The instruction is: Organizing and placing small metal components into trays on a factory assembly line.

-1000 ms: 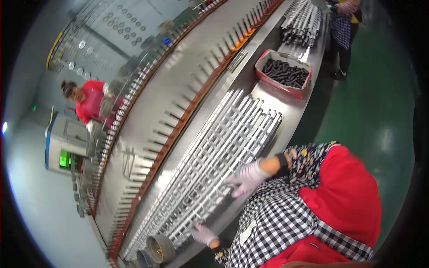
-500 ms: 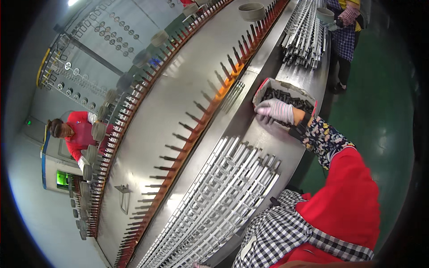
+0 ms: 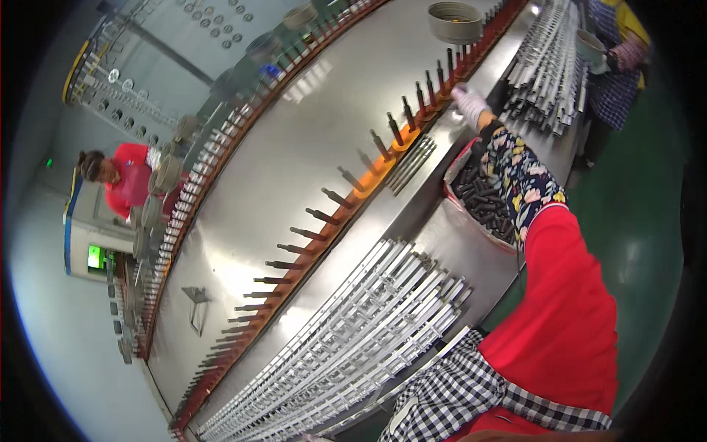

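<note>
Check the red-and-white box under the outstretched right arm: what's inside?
The box holds a heap of short black cylindrical pieces. The floral sleeve hides part of its right side from view, and the heap covers the bottom, so anything underneath can't be seen.

Can read no lettering, number, label or sign anywhere; can see a lit green screen (image 3: 96, 256) at left, too small to decipher.

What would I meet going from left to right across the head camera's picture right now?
Green-lit screen → triangular metal frame → thin metal rods lying side by side → the person's gloved right hand → far bundle of silver metal racks → co-worker's yellow sleeve.
</note>
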### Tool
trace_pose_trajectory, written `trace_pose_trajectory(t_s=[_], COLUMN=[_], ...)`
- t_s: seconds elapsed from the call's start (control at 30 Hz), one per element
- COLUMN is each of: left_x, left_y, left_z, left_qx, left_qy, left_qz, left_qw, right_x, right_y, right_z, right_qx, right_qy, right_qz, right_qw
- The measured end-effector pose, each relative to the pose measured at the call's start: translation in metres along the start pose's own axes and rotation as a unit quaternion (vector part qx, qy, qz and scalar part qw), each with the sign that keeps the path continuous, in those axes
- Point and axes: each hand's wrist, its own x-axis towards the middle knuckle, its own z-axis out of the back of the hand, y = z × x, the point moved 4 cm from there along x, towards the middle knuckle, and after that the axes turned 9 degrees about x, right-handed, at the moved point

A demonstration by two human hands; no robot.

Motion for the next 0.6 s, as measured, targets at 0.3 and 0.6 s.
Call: trace_pose_trajectory(t_s=[0.3, 0.6], left_x=[0.008, 0.03], left_y=[0.023, 0.053], left_z=[-0.004, -0.006], left_qx=[-0.069, -0.306], left_qy=[0.005, 0.025], left_qz=[0.082, 0.139], left_qw=[0.994, 0.941], right_x=[0.074, 0.072], right_y=[0.035, 0.125], right_z=[-0.035, -0.051], right_qx=[-0.106, -0.719], right_qy=[-0.016, 0.04], right_qz=[0.15, 0.317], right_qw=[0.983, 0.617])
